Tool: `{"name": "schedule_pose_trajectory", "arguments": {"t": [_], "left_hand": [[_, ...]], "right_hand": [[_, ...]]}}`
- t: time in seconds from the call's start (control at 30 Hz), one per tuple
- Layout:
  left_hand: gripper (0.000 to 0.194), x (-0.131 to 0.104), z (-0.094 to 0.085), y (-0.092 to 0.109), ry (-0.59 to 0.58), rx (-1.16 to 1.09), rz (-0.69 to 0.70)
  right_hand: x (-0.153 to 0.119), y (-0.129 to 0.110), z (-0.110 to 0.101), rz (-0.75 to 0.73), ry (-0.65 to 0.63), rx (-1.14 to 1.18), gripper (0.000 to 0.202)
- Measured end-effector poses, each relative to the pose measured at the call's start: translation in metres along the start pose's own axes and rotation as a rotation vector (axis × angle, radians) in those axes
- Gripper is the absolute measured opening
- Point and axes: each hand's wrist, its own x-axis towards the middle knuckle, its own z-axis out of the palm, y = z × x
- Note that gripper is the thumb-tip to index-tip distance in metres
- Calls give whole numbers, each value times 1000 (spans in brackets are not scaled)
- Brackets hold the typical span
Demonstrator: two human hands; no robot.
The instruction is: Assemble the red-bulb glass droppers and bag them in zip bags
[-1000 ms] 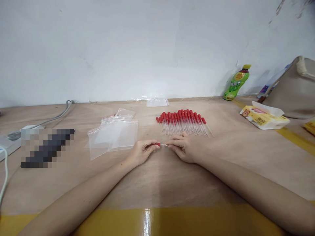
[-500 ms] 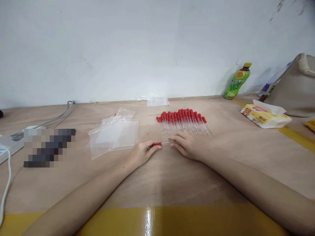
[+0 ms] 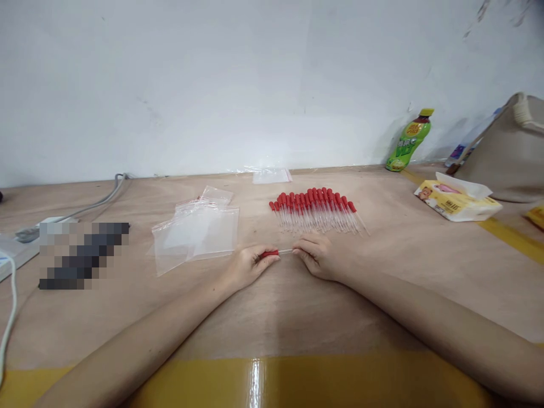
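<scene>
Between my hands, low over the table, lies a dropper with a red rubber bulb and a thin clear tube. My left hand pinches the bulb end between thumb and fingers. The tube is gripped by my right hand, whose fingers hide its far end. Just beyond my right hand, several more droppers lie in a row, red bulbs toward the wall and clear tubes toward me. To the left of my left hand, clear zip bags overlap in a loose pile.
Another clear bag lies by the wall. At the right are a green drink bottle, a yellow tissue pack and a beige bag. A blurred dark object and a cable are at the left.
My right hand has moved slightly left and toward me, its fingers now closed on the dropper's tube. My left hand keeps hold of the bulb.
</scene>
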Motion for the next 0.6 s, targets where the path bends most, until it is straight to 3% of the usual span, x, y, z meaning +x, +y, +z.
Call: {"name": "schedule_pose_trajectory", "arguments": {"t": [0.3, 0.5, 0.6], "left_hand": [[17, -1, 0, -3, 10, 50, 85], [18, 8, -9, -2, 0, 139, 142], [32, 11, -20, -6, 15, 274, 119]], "right_hand": [[4, -2, 6, 61, -76, 26, 30], [14, -8, -13, 96, -234, -74, 26], [16, -1, -23, 141, -270, -34, 20]]}}
